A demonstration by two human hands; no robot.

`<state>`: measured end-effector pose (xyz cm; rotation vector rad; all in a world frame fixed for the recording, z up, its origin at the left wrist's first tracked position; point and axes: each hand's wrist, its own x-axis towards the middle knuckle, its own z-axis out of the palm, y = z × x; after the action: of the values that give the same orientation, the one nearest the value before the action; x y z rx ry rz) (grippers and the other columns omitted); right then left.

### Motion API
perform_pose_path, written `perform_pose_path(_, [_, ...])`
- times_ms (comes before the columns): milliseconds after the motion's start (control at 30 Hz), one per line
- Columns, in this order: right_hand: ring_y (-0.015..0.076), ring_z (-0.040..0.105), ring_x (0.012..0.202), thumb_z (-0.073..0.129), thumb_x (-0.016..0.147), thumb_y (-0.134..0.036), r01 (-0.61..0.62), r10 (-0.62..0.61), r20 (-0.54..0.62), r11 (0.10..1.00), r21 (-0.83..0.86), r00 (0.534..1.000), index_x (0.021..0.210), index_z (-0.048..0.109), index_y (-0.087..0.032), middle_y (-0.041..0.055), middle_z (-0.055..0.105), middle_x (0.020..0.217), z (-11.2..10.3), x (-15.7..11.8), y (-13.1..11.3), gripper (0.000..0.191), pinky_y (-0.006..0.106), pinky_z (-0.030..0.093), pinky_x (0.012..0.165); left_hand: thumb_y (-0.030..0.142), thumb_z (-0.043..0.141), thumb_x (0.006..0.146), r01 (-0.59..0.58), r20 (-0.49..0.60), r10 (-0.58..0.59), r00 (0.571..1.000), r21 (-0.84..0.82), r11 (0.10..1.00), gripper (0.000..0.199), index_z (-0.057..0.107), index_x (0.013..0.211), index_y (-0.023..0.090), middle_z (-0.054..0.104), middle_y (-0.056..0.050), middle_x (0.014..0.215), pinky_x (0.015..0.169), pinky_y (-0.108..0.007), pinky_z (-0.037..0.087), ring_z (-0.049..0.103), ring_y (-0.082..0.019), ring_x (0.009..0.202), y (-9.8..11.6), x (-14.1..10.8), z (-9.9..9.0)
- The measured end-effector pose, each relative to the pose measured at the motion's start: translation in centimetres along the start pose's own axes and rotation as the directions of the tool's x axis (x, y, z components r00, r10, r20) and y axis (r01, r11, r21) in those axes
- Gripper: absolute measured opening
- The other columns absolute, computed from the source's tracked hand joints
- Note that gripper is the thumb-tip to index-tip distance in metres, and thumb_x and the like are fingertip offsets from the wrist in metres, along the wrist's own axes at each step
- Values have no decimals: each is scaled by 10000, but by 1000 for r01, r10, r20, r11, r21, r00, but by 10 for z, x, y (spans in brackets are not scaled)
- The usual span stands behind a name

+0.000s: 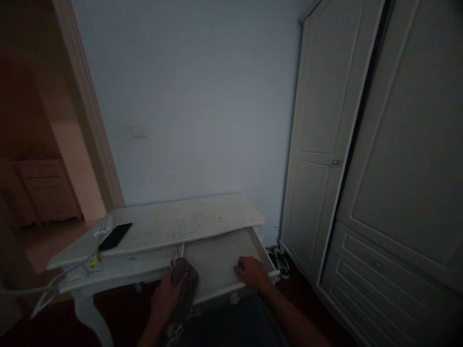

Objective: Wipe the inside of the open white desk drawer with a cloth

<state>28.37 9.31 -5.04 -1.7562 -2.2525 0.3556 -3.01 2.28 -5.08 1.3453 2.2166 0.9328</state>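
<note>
My left hand (pixel 167 295) grips a grey cloth (pixel 188 284) at the front left corner of a pulled-out white drawer (pixel 213 262). The cloth hangs down past the drawer's front edge. Over the right part of the drawer is my right hand (pixel 251 272), its fingers curled in; whether anything small is inside them is hidden. The drawer's visible floor is bare and belongs to a white desk (pixel 191 214) with dark specks and smudges on its top.
A black phone (pixel 115 236) and a white power strip (pixel 104 225) with a cable lie on the desk's left end. Shoes (pixel 281 262) are on the floor beside a tall white wardrobe (pixel 318 120). A doorway opens at the left.
</note>
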Motion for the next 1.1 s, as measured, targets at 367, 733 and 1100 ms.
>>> perform_pose_path(367, [248,718,1005,566,993,-404,-5,4,-9,1000,-23,1000,1035,770,-229,89,792,1059,-4,-4,-1,271,314,426,796,156,714,850,-678,101,721,685,449,582,581,675,1396,351,693,-67,1447,1081,-498,489,659,-311,1252,34,-92,125])
perform_pose_path(733, [252,719,1033,549,1006,-399,-9,8,-26,1000,-28,1000,1046,772,-224,103,791,1075,-2,-4,0,286,317,441,831,-115,494,779,-630,30,822,568,659,412,789,673,1391,352,746,19,1343,1111,-402,447,638,-222,1242,-50,-59,73])
perform_pose_path(1100, [262,728,1009,585,973,-408,-29,28,-16,999,-39,999,1014,788,-223,105,794,1052,-1,-1,-1,277,323,449,818,89,685,848,-661,70,768,636,563,496,472,734,1288,252,760,-67,1106,919,-394,520,689,-239,1010,28,-77,125])
